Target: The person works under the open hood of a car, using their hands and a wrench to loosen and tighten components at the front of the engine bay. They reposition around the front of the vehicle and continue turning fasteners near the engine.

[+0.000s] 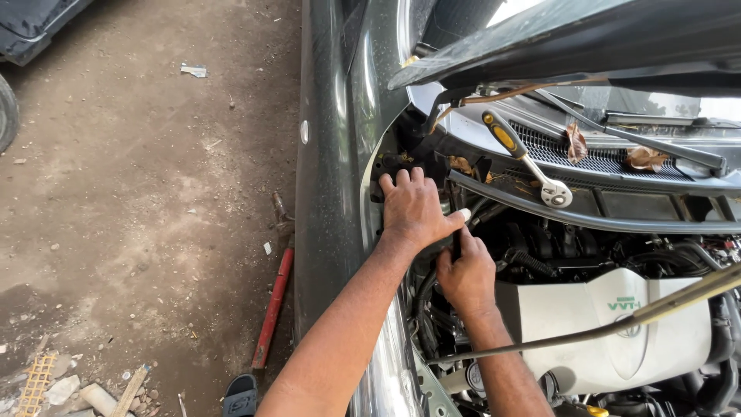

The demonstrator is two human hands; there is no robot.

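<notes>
I lean over the open engine bay of a dark grey car [328, 193]. My left hand [413, 207] lies flat on parts at the bay's left edge, beside the fender, thumb stretched right and fingers apart. Just below it, my right hand [465, 274] is closed around a slim dark tool or part that points up toward the left thumb; what it is cannot be made out. A ratchet wrench [526, 160] with a yellow-and-black handle rests on the cowl grille above both hands. The white engine cover [610, 324] sits to the right.
The raised hood [587, 38] hangs overhead, and a thin prop rod [617, 324] crosses the engine cover. Dry leaves lie on the cowl. On the dirt ground to the left lie a red bar [274, 305], rubble and a sandal [241, 395]. Another vehicle's corner [31, 27] shows top left.
</notes>
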